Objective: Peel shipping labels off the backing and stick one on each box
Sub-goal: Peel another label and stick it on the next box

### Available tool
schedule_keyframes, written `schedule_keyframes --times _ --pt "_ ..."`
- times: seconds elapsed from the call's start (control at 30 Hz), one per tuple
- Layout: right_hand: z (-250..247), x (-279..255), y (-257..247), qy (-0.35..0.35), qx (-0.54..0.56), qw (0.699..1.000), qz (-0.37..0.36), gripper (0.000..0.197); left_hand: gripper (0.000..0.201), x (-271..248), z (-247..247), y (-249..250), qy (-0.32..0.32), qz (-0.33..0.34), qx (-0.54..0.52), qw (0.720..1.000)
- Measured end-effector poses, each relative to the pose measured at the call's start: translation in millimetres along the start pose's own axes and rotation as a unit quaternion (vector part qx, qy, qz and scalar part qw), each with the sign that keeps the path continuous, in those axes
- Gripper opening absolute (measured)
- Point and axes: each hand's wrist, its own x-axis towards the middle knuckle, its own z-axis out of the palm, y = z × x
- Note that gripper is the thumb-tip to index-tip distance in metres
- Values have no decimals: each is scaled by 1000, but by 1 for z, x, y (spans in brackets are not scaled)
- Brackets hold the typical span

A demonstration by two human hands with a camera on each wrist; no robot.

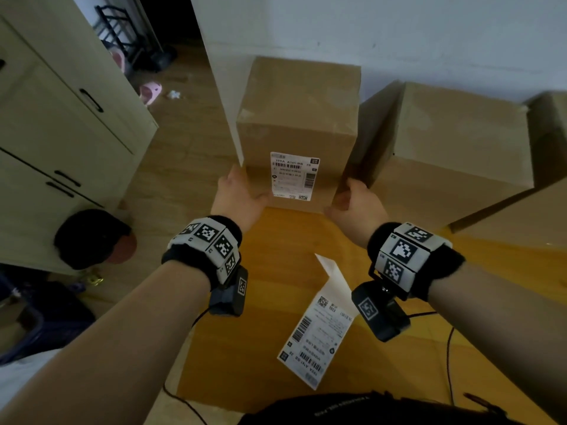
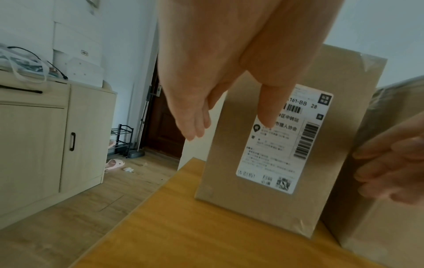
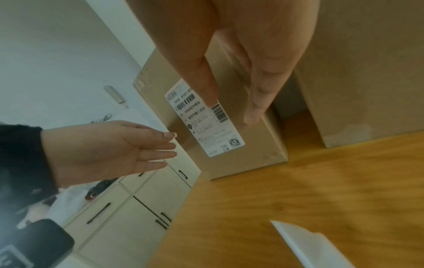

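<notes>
A tall brown box (image 1: 297, 118) stands on the yellow wooden table (image 1: 245, 348) with a white shipping label (image 1: 294, 176) stuck flat on its front face. My left hand (image 1: 242, 185) is at the box's lower left edge with straight fingers. My right hand (image 1: 349, 194) is at its lower right edge, fingers extended along the side. Neither hand holds anything. In the left wrist view the label (image 2: 275, 154) is partly hidden by my thumb. A strip of backing with another printed label (image 1: 316, 332) lies on the table near me, its far end curling up.
Larger brown boxes (image 1: 454, 142) stand close to the right of the tall one, with further boxes (image 1: 521, 216) at the far right. A pale cabinet (image 1: 61, 133) stands on the floor to the left. Black cables (image 1: 448, 348) trail over the table's near side.
</notes>
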Motion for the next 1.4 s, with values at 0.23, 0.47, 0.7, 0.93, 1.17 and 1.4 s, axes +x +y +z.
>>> schedule_keyframes --times 0.23,0.47,0.7,0.93,1.17,1.4 --pt "18 -31 46 -188 -213 958 -30 49 56 -61 50 -31 -178 -1 77 981" --pt "40 -45 65 -219 -315 907 -172 46 41 -102 81 -39 -230 8 111 967" --pt "50 -52 72 -214 -344 899 -165 28 45 -121 97 -38 -261 23 124 957" --pt "33 -58 63 -181 -259 930 -188 16 31 -128 95 -20 -237 102 68 964" --pt "9 -73 55 -80 -188 957 -206 22 29 -126 95 -2 -170 89 28 981" --pt "7 -93 71 -73 -201 965 -151 29 19 -124 96 13 -176 -3 -102 979"
